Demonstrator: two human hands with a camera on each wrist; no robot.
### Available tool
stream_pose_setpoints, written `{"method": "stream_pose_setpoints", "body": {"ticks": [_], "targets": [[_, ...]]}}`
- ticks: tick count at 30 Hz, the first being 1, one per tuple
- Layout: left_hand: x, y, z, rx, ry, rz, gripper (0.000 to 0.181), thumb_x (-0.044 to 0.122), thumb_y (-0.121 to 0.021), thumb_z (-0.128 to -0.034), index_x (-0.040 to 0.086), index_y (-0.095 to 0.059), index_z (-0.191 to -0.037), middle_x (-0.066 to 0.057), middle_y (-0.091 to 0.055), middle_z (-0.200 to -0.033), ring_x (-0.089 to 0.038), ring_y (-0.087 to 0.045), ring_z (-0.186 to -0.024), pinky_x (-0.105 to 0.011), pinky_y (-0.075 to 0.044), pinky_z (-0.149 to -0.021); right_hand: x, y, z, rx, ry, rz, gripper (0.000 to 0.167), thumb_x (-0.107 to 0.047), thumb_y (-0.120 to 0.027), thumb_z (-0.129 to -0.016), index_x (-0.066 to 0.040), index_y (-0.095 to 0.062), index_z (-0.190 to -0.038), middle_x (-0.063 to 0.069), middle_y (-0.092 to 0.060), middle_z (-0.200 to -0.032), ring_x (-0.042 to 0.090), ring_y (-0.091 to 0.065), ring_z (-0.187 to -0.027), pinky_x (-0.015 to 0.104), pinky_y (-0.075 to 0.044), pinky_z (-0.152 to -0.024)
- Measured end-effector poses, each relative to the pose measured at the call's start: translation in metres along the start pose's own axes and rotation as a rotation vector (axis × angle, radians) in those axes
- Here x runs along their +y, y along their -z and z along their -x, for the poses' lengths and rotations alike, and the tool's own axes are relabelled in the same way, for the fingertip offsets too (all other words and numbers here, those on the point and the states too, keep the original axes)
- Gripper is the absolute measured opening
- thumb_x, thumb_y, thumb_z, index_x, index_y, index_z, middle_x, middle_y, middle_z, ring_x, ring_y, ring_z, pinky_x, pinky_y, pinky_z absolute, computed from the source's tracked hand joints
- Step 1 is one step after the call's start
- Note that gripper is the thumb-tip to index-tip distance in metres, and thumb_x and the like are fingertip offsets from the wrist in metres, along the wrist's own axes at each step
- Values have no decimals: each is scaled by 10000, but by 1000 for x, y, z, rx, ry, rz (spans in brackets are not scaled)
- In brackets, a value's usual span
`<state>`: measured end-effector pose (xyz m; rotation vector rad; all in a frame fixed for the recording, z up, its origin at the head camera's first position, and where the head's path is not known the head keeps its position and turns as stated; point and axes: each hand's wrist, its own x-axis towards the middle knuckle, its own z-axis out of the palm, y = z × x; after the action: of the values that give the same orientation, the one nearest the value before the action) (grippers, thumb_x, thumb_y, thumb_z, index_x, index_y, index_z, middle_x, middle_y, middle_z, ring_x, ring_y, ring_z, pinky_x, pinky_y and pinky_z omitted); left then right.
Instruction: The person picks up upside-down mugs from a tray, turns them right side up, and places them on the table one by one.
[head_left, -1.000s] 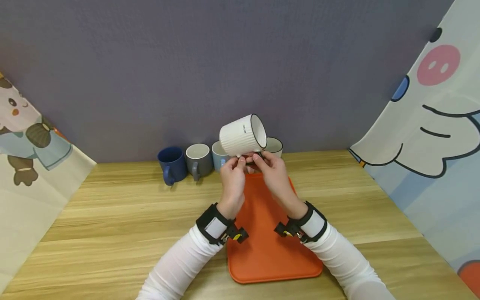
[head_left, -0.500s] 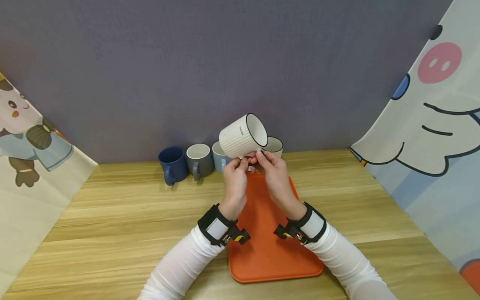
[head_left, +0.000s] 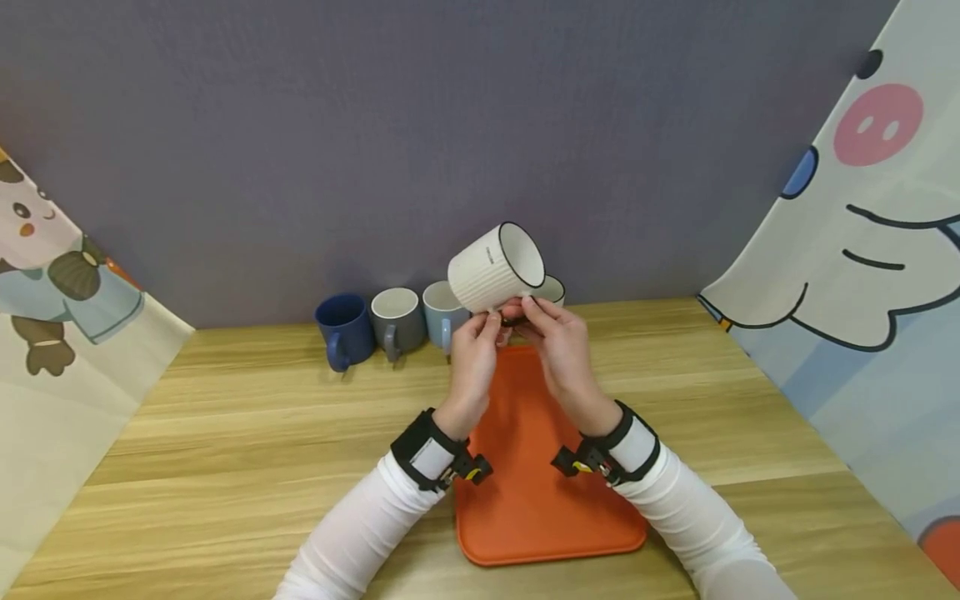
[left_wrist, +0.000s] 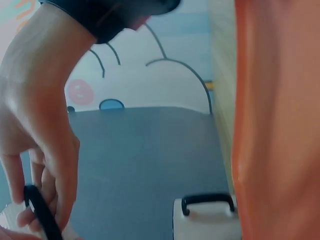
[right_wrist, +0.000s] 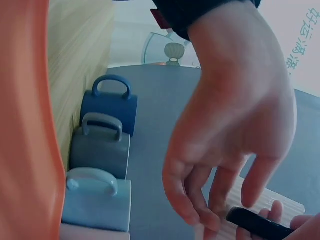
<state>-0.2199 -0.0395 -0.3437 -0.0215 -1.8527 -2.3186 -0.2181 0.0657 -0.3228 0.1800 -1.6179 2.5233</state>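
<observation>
A white ribbed mug (head_left: 491, 271) with a black rim is held up, tipped sideways, its mouth toward the upper right. Its black handle (right_wrist: 260, 224) points down between both hands. At the handle's left end, the thumb and fingers of my left hand (head_left: 471, 367) pinch it. The right hand (head_left: 562, 354) grips the handle near the rim, thumb on top; this hand (left_wrist: 45, 120) also shows in the left wrist view. Fingers partly hide the handle in the head view. Below the hands lies an orange tray (head_left: 551, 517).
Along the wall stand a dark blue mug (head_left: 345, 325), a grey mug (head_left: 397, 321) and a light blue mug (head_left: 444, 315). Behind the held mug, a white mug (left_wrist: 207, 220) with a black handle stands on the wooden table (head_left: 262, 450).
The held mug has shifted slightly right and up, and its mouth tips a little more toward me. Both hands stay at the handle; the right hand has moved slightly right.
</observation>
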Motion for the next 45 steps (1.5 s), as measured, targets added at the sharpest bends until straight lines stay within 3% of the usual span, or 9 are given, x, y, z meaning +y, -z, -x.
{"method": "stream_pose_setpoints", "body": {"ticks": [3,5,10,13,17,20,27,36,45], "targets": [[0,5,0,-50,-46,-84,231,164,-476,-994,-19,-591,-911,-99,-516,-803,-180,-484,-752,-281,-399,-704,-1,4,-2,12,29,18,169,-132,-609,-924,8,-698,-957,15,-721,-814,151,-665,-831,283,-541,-796],[-2,8,0,-67,-106,-193,213,156,-494,-981,-18,-617,-974,-110,-566,-865,-171,-516,-797,-277,-419,-731,-1,8,-5,26,57,31,195,-133,-620,-916,34,-694,-984,11,-725,-811,151,-667,-833,276,-541,-790],[-9,18,1,-84,-374,-564,230,144,-541,-953,26,-646,-1120,-130,-607,-1087,-252,-561,-1007,-389,-460,-881,-3,19,-12,73,125,92,269,-146,-636,-906,92,-673,-1025,0,-726,-796,142,-678,-831,260,-540,-802],[-14,24,3,-95,-531,-722,248,146,-548,-951,7,-631,-1139,-151,-589,-1129,-302,-538,-1064,-438,-430,-929,-2,25,-16,105,168,119,295,-141,-641,-902,124,-659,-1030,7,-723,-779,139,-690,-807,268,-544,-814],[-19,33,4,-111,-665,-904,304,175,-565,-940,1,-609,-1185,-144,-573,-1207,-321,-510,-1135,-464,-410,-969,0,33,-21,142,223,152,299,-126,-636,-904,149,-651,-1021,7,-716,-750,137,-690,-772,283,-544,-826],[-21,41,5,-149,-728,-1025,367,190,-581,-927,4,-577,-1243,-153,-553,-1267,-346,-473,-1214,-513,-386,-1007,0,40,-24,167,248,201,296,-137,-636,-906,139,-660,-1009,-13,-713,-733,125,-686,-766,265,-542,-811],[-25,59,6,-192,-774,-1236,437,274,-562,-936,55,-529,-1313,-122,-475,-1384,-339,-359,-1351,-523,-312,-1063,-2,49,-30,209,256,255,272,-140,-632,-911,120,-674,-977,-24,-708,-703,126,-683,-747,226,-535,-793],[-30,78,6,-167,-756,-1261,466,309,-577,-927,38,-537,-1303,-130,-451,-1422,-352,-358,-1350,-561,-294,-1067,-2,57,-39,226,271,271,294,-137,-625,-915,151,-659,-967,-26,-705,-700,125,-675,-749,221,-529,-799],[-35,98,4,-133,-744,-1289,471,297,-602,-915,45,-533,-1306,-154,-466,-1403,-357,-355,-1348,-565,-303,-1050,-2,72,-50,304,274,400,242,-96,-596,-928,123,-683,-981,-62,-690,-697,87,-668,-731,261,-523,-796]]}}
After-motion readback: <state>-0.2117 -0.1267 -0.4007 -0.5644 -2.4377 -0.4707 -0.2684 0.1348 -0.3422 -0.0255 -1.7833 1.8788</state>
